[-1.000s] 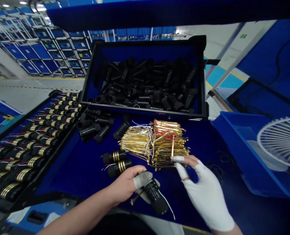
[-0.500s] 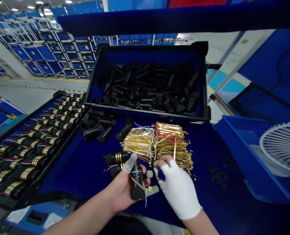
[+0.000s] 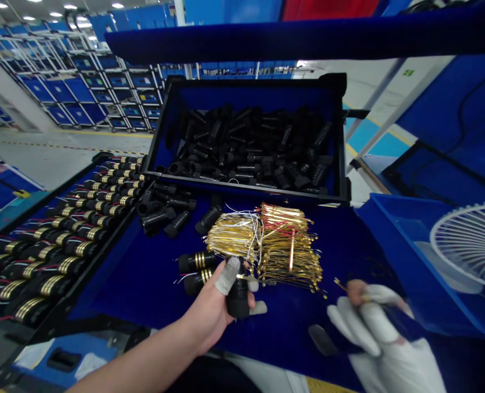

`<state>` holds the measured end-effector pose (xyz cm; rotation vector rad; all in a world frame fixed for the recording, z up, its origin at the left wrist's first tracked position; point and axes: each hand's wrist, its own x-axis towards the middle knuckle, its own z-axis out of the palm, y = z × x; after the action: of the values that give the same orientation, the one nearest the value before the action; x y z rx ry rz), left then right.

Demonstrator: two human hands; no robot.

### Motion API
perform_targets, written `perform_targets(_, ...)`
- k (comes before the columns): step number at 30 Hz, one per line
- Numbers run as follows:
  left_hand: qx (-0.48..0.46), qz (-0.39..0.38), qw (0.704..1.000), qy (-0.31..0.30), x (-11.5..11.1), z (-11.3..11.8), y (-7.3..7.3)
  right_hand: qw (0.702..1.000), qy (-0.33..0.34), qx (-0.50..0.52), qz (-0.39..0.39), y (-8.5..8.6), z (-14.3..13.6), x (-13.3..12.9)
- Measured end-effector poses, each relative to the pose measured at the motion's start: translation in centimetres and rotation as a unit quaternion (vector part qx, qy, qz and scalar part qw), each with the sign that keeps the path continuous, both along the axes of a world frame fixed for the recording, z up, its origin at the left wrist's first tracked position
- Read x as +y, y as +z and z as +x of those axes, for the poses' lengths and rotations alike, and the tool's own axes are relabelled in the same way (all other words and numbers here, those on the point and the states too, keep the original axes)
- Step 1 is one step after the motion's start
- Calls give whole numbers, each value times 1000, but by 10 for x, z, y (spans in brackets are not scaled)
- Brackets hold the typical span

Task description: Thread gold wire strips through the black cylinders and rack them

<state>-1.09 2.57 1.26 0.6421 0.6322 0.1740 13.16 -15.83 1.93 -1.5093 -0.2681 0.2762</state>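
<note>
My left hand (image 3: 222,305), with finger cots on several fingertips, is closed around a black ribbed cylinder (image 3: 238,300). A thin metallic strip sticks out from the cylinder's upper part to the right. Off to the right, my white-gloved right hand (image 3: 373,322) is blurred, its thumb and fingers pinched together. A thin brass-coloured strip (image 3: 339,284) pokes out at those fingertips. Beside it on the blue surface lies a dark flat piece (image 3: 323,339). Two black cylinders with gold rings (image 3: 199,262) lie just beyond my left hand. Farther on are bundles of gold strips (image 3: 289,256) and white-wired gold strips (image 3: 232,234).
A large bin (image 3: 246,191) of black cylinders stands at the back. Several loose black cylinders (image 3: 158,218) lie before it. At left, a tray (image 3: 115,234) holds rows of ringed cylinders with wires. A blue bin (image 3: 394,240) and a white fan (image 3: 472,245) stand at right.
My right hand has moved away from the cylinder to the right, uncovering the dark flat piece. My left hand has turned the cylinder more upright, and its dangling wire no longer shows.
</note>
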Motion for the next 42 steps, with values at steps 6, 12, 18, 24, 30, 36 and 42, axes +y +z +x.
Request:
perform_targets(6, -21, 96, 994, -48, -18, 0, 1, 956, 195, -112, -191, -7, -43, 29)
perform_targets(12, -29, 247, 968, -44, -18, -2, 9, 937, 205, -166, -227, -20, -47, 37)
perform_targets(18, -31, 318, 946, -62, -18, 0, 15, 958, 146, -153, -196, -24, -52, 33)
perform_targets(24, -12, 180, 982, -62, -28, 1, 2, 962, 213, -56, -161, -18, -49, 34)
perform_targets(30, -27, 161, 986, 5, -32, -2, -12, 957, 207, -50, -197, -24, -51, 33)
perform_targets(36, -21, 175, 984, -19, -28, -3, -7, 951, 226, -53, -205, -18, -49, 37)
perform_targets(42, 21, 358, 933, 3, -27, -13, 1, 956, 251, 97, -117, -9, -53, 37)
